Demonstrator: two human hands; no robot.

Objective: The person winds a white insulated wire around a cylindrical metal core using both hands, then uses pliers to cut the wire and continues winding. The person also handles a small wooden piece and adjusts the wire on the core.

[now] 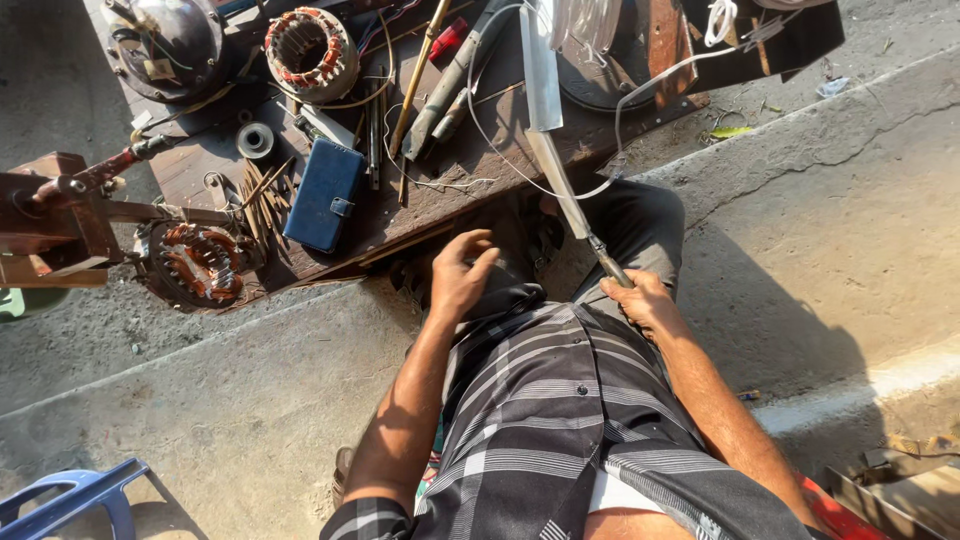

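Note:
My right hand (645, 300) grips the lower end of a long thin metal tool (570, 195) that slants up toward the wooden workbench (480, 160). A white wire (620, 110) loops around the tool's upper part. My left hand (460, 272) rests on my dark trouser leg just below the bench edge, fingers curled, holding nothing that I can see. A plaid shirt fills the lower middle of the view.
On the bench lie a motor stator with copper windings (310, 52), a second stator (197, 262), a blue wallet case (322, 195), a round metal motor housing (168, 45), rods and sticks. A blue plastic chair (70, 497) stands at bottom left on the concrete ground.

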